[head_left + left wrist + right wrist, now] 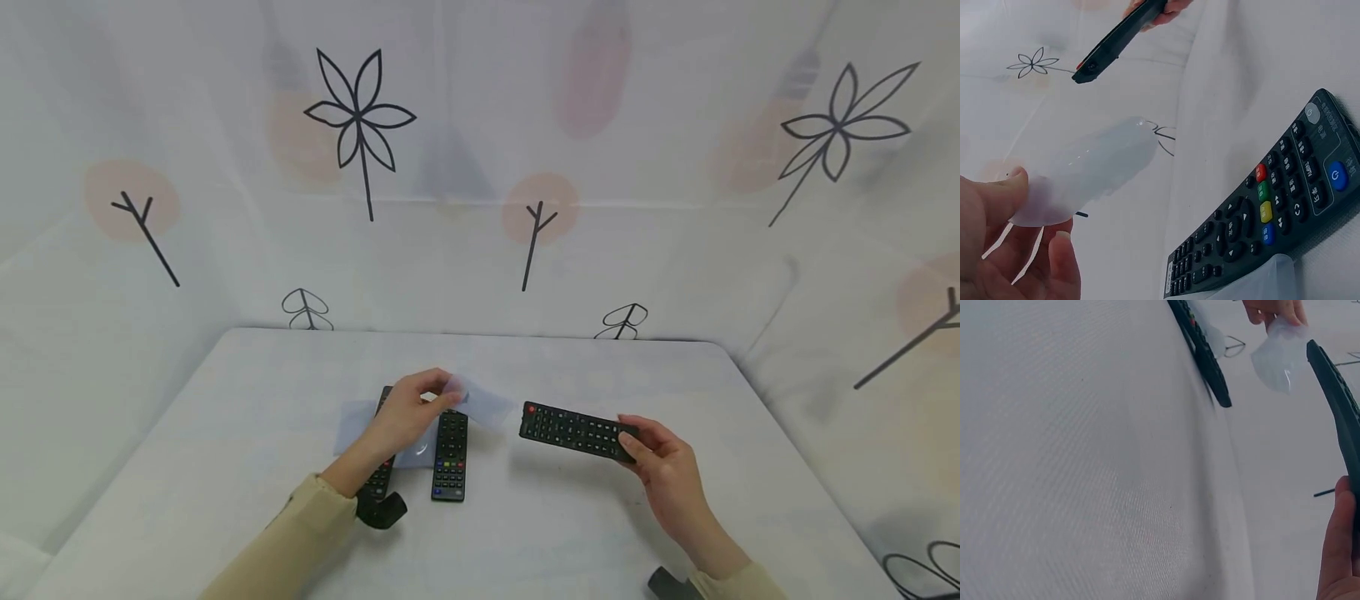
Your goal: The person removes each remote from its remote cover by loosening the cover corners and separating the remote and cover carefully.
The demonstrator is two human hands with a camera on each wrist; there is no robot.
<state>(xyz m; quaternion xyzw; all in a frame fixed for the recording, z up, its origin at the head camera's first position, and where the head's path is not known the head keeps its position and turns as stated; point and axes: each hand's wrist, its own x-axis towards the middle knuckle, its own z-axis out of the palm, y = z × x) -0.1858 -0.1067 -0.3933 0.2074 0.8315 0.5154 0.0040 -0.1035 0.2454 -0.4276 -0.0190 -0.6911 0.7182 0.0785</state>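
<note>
My left hand pinches one end of a translucent plastic sleeve between thumb and fingers, above the table. In the left wrist view the sleeve stretches away from the fingertips. On the right, my right hand grips the lower end of a black remote control. Its other end, with a red button, points toward the sleeve, a small gap apart. A second remote lies on the table just under the left hand. A third remote is partly hidden by the left wrist.
More translucent plastic lies flat between and behind the two lying remotes. The white-covered table meets a patterned cloth backdrop at its far edge. A black wrist camera is on the left wrist.
</note>
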